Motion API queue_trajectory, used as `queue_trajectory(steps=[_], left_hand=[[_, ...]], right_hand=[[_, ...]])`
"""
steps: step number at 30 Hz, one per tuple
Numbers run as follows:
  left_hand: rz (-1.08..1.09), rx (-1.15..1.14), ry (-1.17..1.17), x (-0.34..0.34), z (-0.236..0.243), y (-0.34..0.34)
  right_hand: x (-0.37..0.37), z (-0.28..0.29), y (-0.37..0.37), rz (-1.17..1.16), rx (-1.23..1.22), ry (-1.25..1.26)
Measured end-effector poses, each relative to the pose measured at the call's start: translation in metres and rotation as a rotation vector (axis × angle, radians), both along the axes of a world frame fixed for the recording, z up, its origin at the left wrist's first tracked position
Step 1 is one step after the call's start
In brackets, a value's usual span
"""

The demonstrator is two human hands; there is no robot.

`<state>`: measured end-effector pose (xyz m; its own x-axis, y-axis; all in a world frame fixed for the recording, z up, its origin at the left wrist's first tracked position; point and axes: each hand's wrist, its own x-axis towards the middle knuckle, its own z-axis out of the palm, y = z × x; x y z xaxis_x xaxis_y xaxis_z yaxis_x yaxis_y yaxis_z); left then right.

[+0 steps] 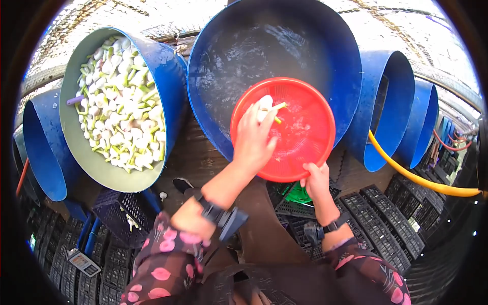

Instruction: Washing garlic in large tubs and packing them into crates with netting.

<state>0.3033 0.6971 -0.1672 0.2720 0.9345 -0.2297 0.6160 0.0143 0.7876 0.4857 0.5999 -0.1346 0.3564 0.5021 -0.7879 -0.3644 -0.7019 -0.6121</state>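
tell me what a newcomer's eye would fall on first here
Probably the bright red basket, gripped by the right hand at the big blue water tub; the left hand holds garlic. Next, the heap of white bulbs in the blue drum at left.

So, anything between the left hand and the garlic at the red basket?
Nothing visible. The left hand is right on the garlic, over the inside of the red basket. The right hand grips the basket's near rim, off to the right and out of the way.
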Motion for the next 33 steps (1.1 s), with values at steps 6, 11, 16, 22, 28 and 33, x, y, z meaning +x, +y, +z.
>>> queue_trajectory(steps=[6,11,16,22,28,33], left_hand=[[-0.346,-0.057,0.284,0.040,-0.056,0.008],[-0.254,-0.287,-0.174,0.022,-0.074,-0.014],[0.150,-0.740,-0.891,0.002,-0.030,0.003],[0.475,-1.035,-1.089,-0.031,-0.025,-0.021],[0.532,-1.063,-1.023,-0.062,-0.042,-0.055],[0.426,-1.045,-1.086,-0.075,-0.052,-0.066]], right_hand=[[-0.015,0.040,0.002,-0.039,-0.034,-0.021],[0.020,0.020,0.024,0.056,-0.166,-0.323],[0.069,-0.010,0.098,0.489,0.187,-1.199],[0.108,-0.089,0.209,0.864,0.384,-1.811],[0.124,-0.181,0.266,1.331,0.555,-1.835],[0.123,-0.238,0.257,1.536,0.294,-1.776]])
